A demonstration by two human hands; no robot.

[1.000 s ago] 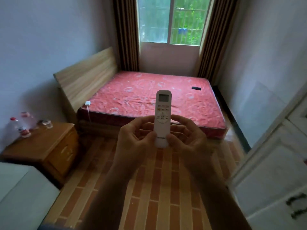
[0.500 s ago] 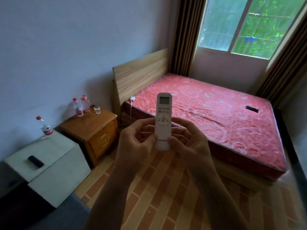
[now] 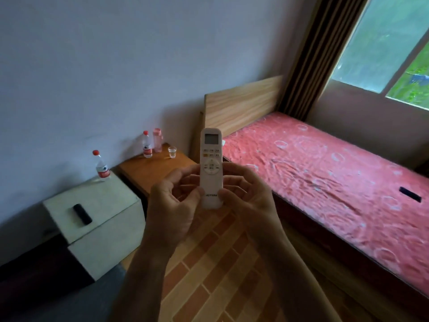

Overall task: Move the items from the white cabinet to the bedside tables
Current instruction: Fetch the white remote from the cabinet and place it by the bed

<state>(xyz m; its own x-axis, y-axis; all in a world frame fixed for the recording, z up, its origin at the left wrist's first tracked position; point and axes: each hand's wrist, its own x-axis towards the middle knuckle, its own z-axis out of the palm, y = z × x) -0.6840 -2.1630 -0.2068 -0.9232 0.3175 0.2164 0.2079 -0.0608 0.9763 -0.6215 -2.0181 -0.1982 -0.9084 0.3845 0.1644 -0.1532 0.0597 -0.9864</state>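
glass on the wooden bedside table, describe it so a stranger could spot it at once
Find the bed's headboard; the wooden table stands just left of it. At its back stand a clear bottle and a pink bottle. The glass is right of them, short, clear and capless.

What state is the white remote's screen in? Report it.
Cannot tell: the white remote, upright in both hands, shows a pale grey display with no readable digits.

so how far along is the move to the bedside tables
Partly done, it seems: bottles and a glass stand on the wooden bedside table. In hand: a white remote, held upright by left hand and right hand. Left: setting it down.
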